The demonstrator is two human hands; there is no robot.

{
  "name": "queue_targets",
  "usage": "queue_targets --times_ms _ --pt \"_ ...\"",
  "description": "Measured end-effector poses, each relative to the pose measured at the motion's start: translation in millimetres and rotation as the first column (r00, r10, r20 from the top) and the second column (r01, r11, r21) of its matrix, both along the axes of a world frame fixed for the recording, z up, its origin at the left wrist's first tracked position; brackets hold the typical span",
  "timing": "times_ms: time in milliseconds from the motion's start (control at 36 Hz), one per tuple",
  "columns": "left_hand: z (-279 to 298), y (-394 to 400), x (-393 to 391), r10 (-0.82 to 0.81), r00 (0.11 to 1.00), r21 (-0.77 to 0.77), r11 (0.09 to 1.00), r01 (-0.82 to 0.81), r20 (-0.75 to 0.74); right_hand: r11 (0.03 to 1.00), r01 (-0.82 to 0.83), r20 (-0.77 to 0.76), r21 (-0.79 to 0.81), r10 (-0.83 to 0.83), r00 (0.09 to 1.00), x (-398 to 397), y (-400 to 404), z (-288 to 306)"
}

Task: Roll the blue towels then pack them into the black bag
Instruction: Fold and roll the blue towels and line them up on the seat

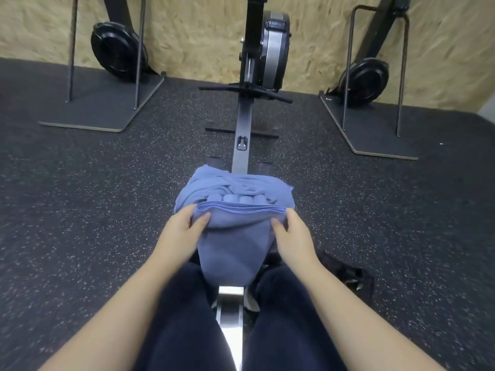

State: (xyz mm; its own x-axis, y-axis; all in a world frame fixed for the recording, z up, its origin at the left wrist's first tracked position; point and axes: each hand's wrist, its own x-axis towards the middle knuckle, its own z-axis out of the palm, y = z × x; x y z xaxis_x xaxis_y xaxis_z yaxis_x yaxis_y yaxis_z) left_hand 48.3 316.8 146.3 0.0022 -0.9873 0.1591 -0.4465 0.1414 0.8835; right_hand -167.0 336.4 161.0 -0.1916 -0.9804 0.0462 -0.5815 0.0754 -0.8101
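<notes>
A folded blue towel (pixel 231 236) hangs down in front of me over the rowing machine's rail. My left hand (pixel 182 231) grips its top left corner, thumb on the front. My right hand (pixel 292 234) grips the top right corner the same way. Just beyond the held edge lies a heap of blue towels (pixel 230 187), with several rolled ones (pixel 238 199) lined up side by side on it. The black bag (pixel 345 274) lies on the floor to my right, partly hidden behind my right forearm.
I sit astride a rowing machine whose rail (pixel 242 145) runs forward to its flywheel (pixel 273 49). Two more rowers stand upright on stands at the left (pixel 117 52) and right (pixel 364 79) against a chipboard wall. Speckled black rubber flooring lies all around.
</notes>
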Motion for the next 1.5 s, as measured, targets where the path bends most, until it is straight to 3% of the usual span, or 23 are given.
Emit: queue_targets --times_ms 194,333,583,694,1083,1500 --pt "-9 -15 6 -0.040 0.999 0.044 0.998 0.040 0.007 0.999 0.029 -0.005 -0.035 -0.030 1.000 0 -15 -8" --pt "-4 -31 6 0.002 1.000 0.024 1.000 -0.003 0.021 0.998 0.066 0.104 -0.017 -0.064 0.992 -1 -29 -7" --pt "14 -55 -16 0.078 0.924 0.134 0.991 -0.029 -0.374 0.993 0.105 0.188 -0.051 -0.094 0.978 -10 -58 0" --pt "15 -70 -24 0.081 0.886 0.140 0.990 -0.018 -0.456 0.992 0.118 0.222 -0.050 -0.105 0.969 -12 -77 -6" --pt "-27 -149 -31 0.095 0.893 0.193 0.981 -0.009 -0.439 0.992 0.126 0.227 0.030 -0.130 0.965 -16 -162 -44" --pt "-92 -260 -42 0.185 0.872 0.253 0.965 -0.073 -0.454 0.982 0.139 0.109 0.129 -0.154 0.982 -20 -273 -118"
